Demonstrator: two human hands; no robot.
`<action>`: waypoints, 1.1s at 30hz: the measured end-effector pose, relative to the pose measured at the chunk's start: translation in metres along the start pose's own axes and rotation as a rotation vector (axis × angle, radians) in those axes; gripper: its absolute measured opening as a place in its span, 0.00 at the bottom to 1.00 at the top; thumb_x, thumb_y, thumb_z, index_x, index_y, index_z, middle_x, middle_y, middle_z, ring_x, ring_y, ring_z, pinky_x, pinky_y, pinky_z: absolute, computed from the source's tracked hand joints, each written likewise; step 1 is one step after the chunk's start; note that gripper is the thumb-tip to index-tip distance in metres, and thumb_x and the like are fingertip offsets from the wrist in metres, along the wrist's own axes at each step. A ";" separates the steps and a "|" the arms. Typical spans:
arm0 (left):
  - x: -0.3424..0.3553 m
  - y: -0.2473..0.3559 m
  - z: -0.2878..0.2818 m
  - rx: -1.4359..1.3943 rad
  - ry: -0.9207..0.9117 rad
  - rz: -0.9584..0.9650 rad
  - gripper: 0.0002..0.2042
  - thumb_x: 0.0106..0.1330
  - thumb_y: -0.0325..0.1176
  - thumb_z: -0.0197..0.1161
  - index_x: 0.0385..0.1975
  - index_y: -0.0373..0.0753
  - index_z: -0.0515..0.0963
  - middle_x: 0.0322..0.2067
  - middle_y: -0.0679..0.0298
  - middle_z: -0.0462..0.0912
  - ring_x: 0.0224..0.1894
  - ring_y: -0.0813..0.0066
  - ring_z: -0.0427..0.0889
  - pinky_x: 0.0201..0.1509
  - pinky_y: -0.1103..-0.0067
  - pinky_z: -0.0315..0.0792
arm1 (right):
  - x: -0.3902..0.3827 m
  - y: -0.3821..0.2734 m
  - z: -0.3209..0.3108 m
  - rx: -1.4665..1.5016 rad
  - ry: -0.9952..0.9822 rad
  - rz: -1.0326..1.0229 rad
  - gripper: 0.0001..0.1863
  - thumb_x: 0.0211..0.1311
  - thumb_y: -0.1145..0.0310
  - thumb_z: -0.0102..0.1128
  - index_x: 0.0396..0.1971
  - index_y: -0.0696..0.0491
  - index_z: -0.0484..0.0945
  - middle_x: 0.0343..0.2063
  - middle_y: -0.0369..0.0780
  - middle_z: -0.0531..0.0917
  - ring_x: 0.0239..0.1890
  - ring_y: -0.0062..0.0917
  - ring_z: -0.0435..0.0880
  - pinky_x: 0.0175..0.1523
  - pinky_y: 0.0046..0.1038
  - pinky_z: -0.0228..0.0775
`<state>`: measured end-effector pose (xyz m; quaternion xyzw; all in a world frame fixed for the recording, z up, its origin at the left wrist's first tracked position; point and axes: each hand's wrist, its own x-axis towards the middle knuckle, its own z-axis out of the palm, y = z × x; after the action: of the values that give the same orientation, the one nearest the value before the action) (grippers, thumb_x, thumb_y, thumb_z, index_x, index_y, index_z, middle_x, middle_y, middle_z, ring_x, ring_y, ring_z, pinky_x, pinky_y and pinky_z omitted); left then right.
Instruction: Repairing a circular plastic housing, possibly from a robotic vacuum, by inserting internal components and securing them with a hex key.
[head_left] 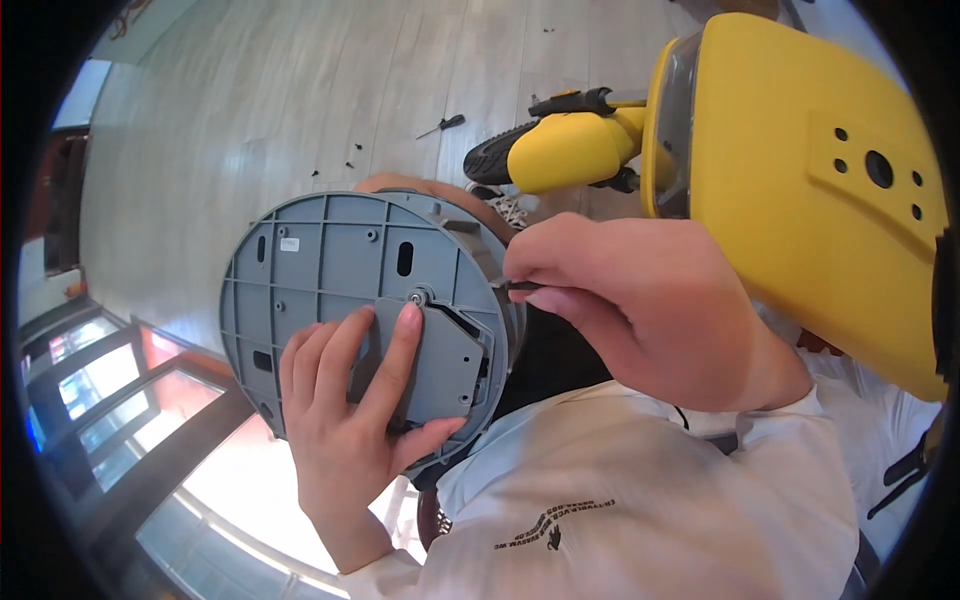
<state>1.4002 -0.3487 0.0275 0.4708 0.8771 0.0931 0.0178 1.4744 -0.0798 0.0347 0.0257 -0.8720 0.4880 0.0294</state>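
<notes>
A round grey ribbed plastic base (335,250) stands tilted in front of me, its slotted underside showing. On it sits a flat angular grey cover plate (445,375) with a metal screw (417,299) at its upper corner. My left hand (350,410) lies over the plate with fingers stretched out, the index fingertip just below the screw and the thumb near the plate's lower edge. At the right rim of the base, my right hand (650,310) is closed in a pinch. A small dark piece shows between thumb and finger, too covered to name.
A screwdriver (443,126) and several small dark screws (350,163) lie on the wooden floor (290,120). To the right stands a large yellow ride-on vehicle (800,90) with a black front tyre (492,152). Bright window panes (240,490) are at the lower left.
</notes>
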 end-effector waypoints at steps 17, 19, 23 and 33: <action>-0.021 0.021 0.014 -0.334 0.246 -0.158 0.36 0.45 0.48 0.82 0.55 0.38 0.84 0.57 0.54 0.83 0.58 0.50 0.80 0.68 0.54 0.68 | 0.046 -0.051 0.022 -0.922 -0.347 -0.595 0.07 0.44 0.71 0.63 0.21 0.56 0.75 0.29 0.36 0.73 0.37 0.27 0.75 0.43 0.25 0.74; -0.025 0.021 0.014 -0.314 0.260 -0.149 0.35 0.45 0.47 0.82 0.55 0.38 0.84 0.57 0.54 0.83 0.58 0.50 0.80 0.69 0.54 0.68 | 0.048 -0.055 0.024 -0.943 -0.342 -0.625 0.04 0.46 0.70 0.65 0.20 0.54 0.79 0.28 0.35 0.76 0.38 0.26 0.77 0.44 0.25 0.74; -0.029 0.024 0.019 -0.343 0.261 -0.165 0.35 0.46 0.46 0.82 0.56 0.37 0.83 0.57 0.53 0.84 0.59 0.52 0.80 0.70 0.54 0.67 | 0.049 -0.056 0.031 -1.019 -0.365 -0.682 0.04 0.50 0.69 0.66 0.20 0.52 0.83 0.28 0.34 0.78 0.40 0.25 0.78 0.46 0.25 0.74; -0.033 0.031 0.028 -0.311 0.334 -0.153 0.34 0.52 0.48 0.75 0.59 0.36 0.81 0.56 0.51 0.83 0.59 0.54 0.81 0.71 0.54 0.67 | 0.048 -0.068 0.025 -1.000 -0.518 -0.662 0.10 0.45 0.72 0.64 0.29 0.60 0.82 0.33 0.38 0.76 0.41 0.29 0.77 0.49 0.28 0.76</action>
<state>1.4477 -0.3554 0.0042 0.3727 0.8761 0.3020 -0.0481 1.4309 -0.1374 0.0836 0.3927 -0.9187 -0.0334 -0.0247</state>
